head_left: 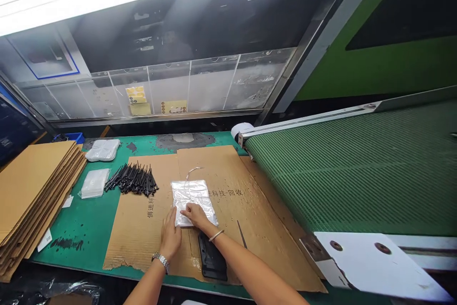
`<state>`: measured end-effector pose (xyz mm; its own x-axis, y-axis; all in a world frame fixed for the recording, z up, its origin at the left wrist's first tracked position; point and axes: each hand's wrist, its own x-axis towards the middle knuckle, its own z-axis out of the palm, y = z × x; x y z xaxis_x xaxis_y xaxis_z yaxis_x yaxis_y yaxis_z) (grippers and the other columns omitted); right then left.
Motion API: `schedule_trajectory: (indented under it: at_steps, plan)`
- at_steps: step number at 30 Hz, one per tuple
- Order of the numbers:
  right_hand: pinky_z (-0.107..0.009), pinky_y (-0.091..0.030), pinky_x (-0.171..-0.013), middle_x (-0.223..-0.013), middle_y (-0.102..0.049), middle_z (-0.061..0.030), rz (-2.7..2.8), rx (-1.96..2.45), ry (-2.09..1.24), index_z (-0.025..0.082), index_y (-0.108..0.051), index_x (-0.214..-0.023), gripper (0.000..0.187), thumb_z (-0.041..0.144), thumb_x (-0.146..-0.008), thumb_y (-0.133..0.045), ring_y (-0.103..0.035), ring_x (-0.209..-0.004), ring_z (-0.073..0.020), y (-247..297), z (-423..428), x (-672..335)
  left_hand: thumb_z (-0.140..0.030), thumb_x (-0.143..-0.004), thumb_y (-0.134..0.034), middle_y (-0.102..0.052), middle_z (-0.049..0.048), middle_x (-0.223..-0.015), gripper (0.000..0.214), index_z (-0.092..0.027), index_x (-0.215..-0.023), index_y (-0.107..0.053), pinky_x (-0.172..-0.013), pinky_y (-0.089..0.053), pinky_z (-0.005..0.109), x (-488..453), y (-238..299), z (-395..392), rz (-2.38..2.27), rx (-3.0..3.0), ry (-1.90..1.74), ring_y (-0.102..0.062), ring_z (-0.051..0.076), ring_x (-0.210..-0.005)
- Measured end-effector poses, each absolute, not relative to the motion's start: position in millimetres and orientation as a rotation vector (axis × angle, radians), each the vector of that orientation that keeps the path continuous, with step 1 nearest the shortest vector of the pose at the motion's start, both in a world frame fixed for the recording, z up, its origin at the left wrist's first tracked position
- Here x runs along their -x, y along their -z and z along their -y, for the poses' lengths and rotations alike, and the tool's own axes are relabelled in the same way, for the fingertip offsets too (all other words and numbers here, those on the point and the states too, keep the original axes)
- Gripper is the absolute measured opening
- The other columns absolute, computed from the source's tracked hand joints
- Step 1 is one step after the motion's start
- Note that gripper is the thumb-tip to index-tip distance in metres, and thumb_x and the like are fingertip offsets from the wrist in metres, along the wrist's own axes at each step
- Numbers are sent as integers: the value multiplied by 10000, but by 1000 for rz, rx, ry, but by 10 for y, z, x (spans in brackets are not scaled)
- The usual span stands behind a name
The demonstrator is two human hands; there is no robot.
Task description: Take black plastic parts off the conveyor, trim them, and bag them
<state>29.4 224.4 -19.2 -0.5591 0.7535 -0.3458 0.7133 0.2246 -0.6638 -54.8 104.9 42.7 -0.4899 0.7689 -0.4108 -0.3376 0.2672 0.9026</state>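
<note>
A stack of clear plastic bags [191, 191] lies on the cardboard in front of me. My left hand [171, 233] rests at the stack's near left corner, fingers stretched out and touching its edge. Over the near part of the stack, my right hand [194, 214] has its fingers curled and pinched at the top bag; how much film is between them is hard to see. Below my right wrist lies a black plastic part [213, 260], partly hidden by the forearm. A single thin black rod [242, 233] lies to its right.
A pile of thin black rods [132, 179] sits left on the cardboard sheet [221, 167]. Further left are two bundles of clear bags [103, 150] [94, 182] and stacked cardboard [35, 186]. A green conveyor belt [339, 167] rises at right. Clear pockets [210, 83] hang behind the green table [89, 243].
</note>
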Motion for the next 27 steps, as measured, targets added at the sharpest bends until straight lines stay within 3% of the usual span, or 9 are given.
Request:
schedule_trajectory:
  at_steps: [4,8,14,19,23,24,27]
  plan:
    - [-333,-503,-709,-943,-594,-34,2261,1417,-1414,123,-562,-985,234,314,-862,-509,-587,-803,-153,153,-2305,-318,9,-590,-526,-486,73,-1305,569,-199,-1119,-562,-1069,-68,371,563,-298,-1193,-1629,-791,-1297,-263,216,-1278]
    - [-328,-500,-701,-947,-589,-36,2032,1358,-1506,126,-554,-996,245,327,-870,-493,-583,-798,-149,71,-2379,-370,-11,-603,-520,-447,126,-1331,579,-169,-1160,-530,-1056,-35,462,546,-152,-1163,-1698,-978,-1178,-189,271,-1310]
    - [-280,-488,-626,-775,-587,-2,1748,1135,-1711,121,-560,-876,251,356,-877,-473,-568,-657,-105,-231,-2435,-342,-13,-664,-447,-498,79,-1293,437,-248,-990,-618,-1042,-45,527,560,-3,-1152,-1758,-1082,-1117,-224,275,-1301]
    - [-212,-426,-490,-588,-526,51,1637,965,-1849,156,-476,-732,338,484,-817,-475,-503,-476,-69,-582,-2348,-357,-30,-651,-505,-524,113,-1236,395,-214,-985,-610,-1055,-101,465,558,-50,-1153,-1802,-1064,-1245,-299,277,-1257]
    - [-174,-288,-338,-453,-480,75,1695,887,-1973,171,-454,-632,357,492,-678,-604,-381,-329,-50,-781,-2109,-436,-174,-785,-450,-286,96,-1418,477,-199,-1259,-400,-1071,-52,372,553,-339,-1097,-1817,-1019,-1429,-131,203,-1326]
    - [-174,-269,-325,-436,-472,76,1707,872,-1996,170,-460,-611,351,477,-659,-625,-369,-318,-49,-815,-2045,-453,-221,-805,-448,-286,79,-1422,477,-216,-1277,-382,-1068,-86,347,547,-430,-1081,-1776,-1037,-1446,-165,194,-1318]
    - [-171,-253,-328,-440,-443,82,1666,874,-1994,167,-468,-586,349,466,-652,-635,-355,-333,-42,-895,-1901,-508,-331,-720,-608,-584,93,-1137,375,-209,-1074,-592,-963,-308,315,519,-661,-1043,-1613,-1096,-1381,-460,235,-1102]
